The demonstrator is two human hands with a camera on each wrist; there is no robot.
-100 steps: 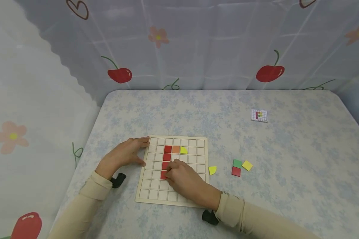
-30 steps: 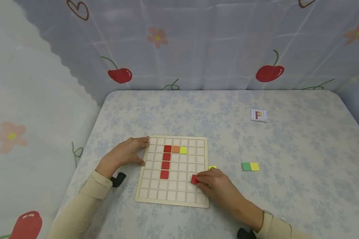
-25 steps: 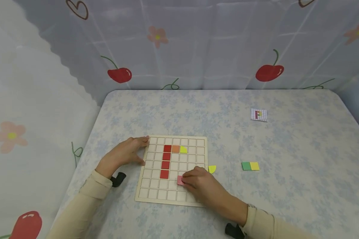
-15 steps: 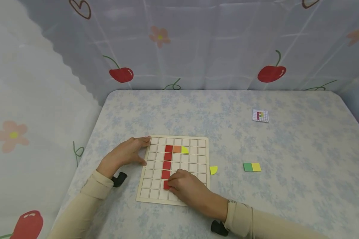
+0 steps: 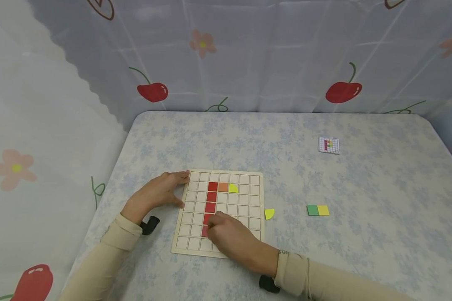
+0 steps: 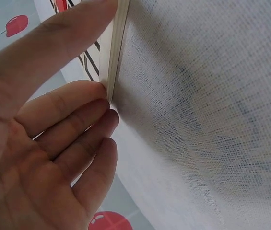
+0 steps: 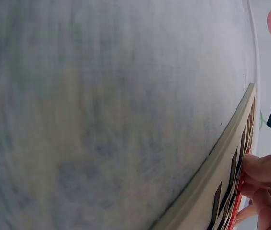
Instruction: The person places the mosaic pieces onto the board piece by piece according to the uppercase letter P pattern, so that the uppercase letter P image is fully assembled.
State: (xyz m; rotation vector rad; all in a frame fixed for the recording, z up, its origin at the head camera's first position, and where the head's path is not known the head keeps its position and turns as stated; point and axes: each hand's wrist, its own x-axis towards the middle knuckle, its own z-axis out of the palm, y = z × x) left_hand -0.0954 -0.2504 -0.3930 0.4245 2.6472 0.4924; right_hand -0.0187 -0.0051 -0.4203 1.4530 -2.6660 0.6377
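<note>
My right hand pinches flat, plain red square tile, right side hidden behind it, just below column of 4 other red square tiles on pale wooden grid board. My left hand, thumb spread from fingers, touches board's left edge.

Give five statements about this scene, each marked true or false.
1. The left hand touches the board. True.
2. The green tile lies on the board. False: the green tile is on the table.
3. The orange tile sits between the top red tile and a yellow quarter-circle. True.
4. The card lies off the board. True.
5. The right hand touches the card. False: the right hand is at the lowest red tile.
</note>
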